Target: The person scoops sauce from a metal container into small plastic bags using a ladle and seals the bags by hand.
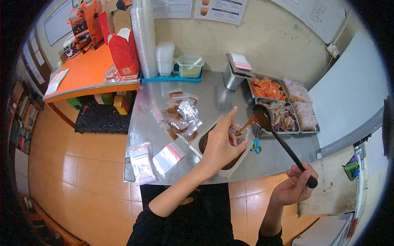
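Ladling dark brown sauce (261, 118) over a pale rectangular tub (237, 165)

Above the tub, the person's left hand (221, 143) held a small clear plastic bag (236, 137) between thumb and fingers. The right hand (292, 185), right of the tub, gripped the black handle of a long ladle (288, 148), its round bowl tilted beside the bag; a brown streak ran from the lip toward it. More brown sauce lay inside the tub. Left of the tub, small clear sachets with brown contents (186, 110) were heaped on the silvery metal table (143, 117), with a flat red-edged stack of clear bags (169, 158) nearer the person. Just right of the tub lay blue-handled scissors (257, 146); beyond them stood a metal tray of orange shreds (267, 89).
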The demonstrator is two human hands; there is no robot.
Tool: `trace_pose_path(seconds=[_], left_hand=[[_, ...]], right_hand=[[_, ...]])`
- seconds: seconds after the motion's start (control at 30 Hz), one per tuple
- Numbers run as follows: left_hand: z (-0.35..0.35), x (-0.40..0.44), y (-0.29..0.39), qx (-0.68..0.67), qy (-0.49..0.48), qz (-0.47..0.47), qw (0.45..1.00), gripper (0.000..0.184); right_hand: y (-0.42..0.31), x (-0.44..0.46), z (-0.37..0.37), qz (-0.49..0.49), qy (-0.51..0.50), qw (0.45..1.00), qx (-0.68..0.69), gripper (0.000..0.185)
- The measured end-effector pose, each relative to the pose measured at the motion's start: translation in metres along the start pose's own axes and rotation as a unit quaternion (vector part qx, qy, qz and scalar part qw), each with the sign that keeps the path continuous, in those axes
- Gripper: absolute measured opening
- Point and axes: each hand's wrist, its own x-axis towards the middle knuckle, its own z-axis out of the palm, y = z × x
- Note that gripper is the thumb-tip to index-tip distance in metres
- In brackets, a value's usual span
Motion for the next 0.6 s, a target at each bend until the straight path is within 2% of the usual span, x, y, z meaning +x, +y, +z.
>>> trace_pose_path(seconds=[0.03,0.17,0.23,0.27,0.33,0.37,0.43,0.57,0.6], left_hand=[[0.001,0.0,0.0,0.001,0.001,0.002,1.0,0.086],[-0.001,-0.001,0.003,-0.009,-0.001,-0.018,1.0,0.086],[-0.002,-0.001,0.003,-0.003,-0.005,-0.022,1.0,0.086],[-0.003,-0.001,0.003,0.003,-0.011,-0.025,1.0,0.086],[-0.004,-0.003,0.001,0.003,-0.006,-0.018,1.0,0.085],[-0.004,-0.003,0.001,0.003,-0.002,-0.01,1.0,0.085],[-0.007,-0.004,0.001,0.007,-0.003,-0.011,1.0,0.084],[-0.013,-0.005,-0.004,0.026,0.011,-0.002,1.0,0.081],[-0.015,-0.005,-0.004,0.028,0.013,-0.002,1.0,0.081]], right_hand=[[-0.001,-0.001,0.0,-0.036,-0.025,0.999,0.012,0.028],[-0.005,-0.007,0.0,-0.076,-0.074,0.994,0.01,0.024],[0.002,-0.012,-0.001,0.002,-0.02,1.0,0.005,0.028],[0.003,-0.012,-0.001,0.003,-0.02,1.0,0.005,0.028],[0.007,-0.008,-0.001,0.189,0.055,0.979,0.049,0.028],[0.011,-0.006,-0.002,0.19,0.055,0.979,0.05,0.028],[0.019,-0.001,-0.006,0.337,0.088,0.921,0.176,0.029],[0.031,-0.003,-0.016,0.398,0.07,0.886,0.227,0.028],[0.04,-0.008,-0.02,0.412,0.097,0.878,0.223,0.029]])
